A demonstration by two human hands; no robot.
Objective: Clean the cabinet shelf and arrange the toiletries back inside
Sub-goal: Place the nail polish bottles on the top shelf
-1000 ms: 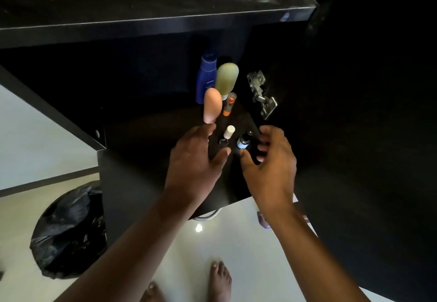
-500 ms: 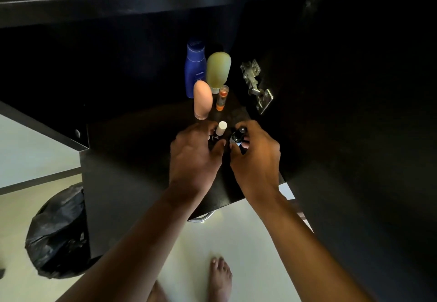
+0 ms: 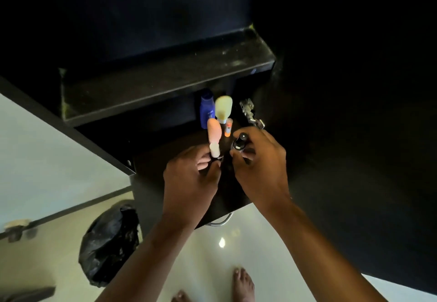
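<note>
My left hand (image 3: 189, 181) pinches a small dark bottle with a white cap (image 3: 214, 150) just above the black cabinet shelf (image 3: 165, 159). A small dark bottle with a black cap (image 3: 239, 142) is gripped in my right hand (image 3: 260, 167) and held tilted beside it. Behind them on the shelf stand a peach tube (image 3: 214, 129), a pale yellow-green tube (image 3: 223, 110), a blue lotion bottle (image 3: 206, 110) and a small orange-capped stick (image 3: 228, 127).
A metal door hinge (image 3: 250, 113) is fixed to the cabinet's right wall. A dusty upper shelf (image 3: 165, 84) overhangs the toiletries. A black rubbish bag (image 3: 111, 240) lies on the white floor at lower left, and bare feet (image 3: 243, 285) show below.
Both hands closed on the two small bottles and lifted them slightly. The camera tilted up, bringing the upper shelf into view.
</note>
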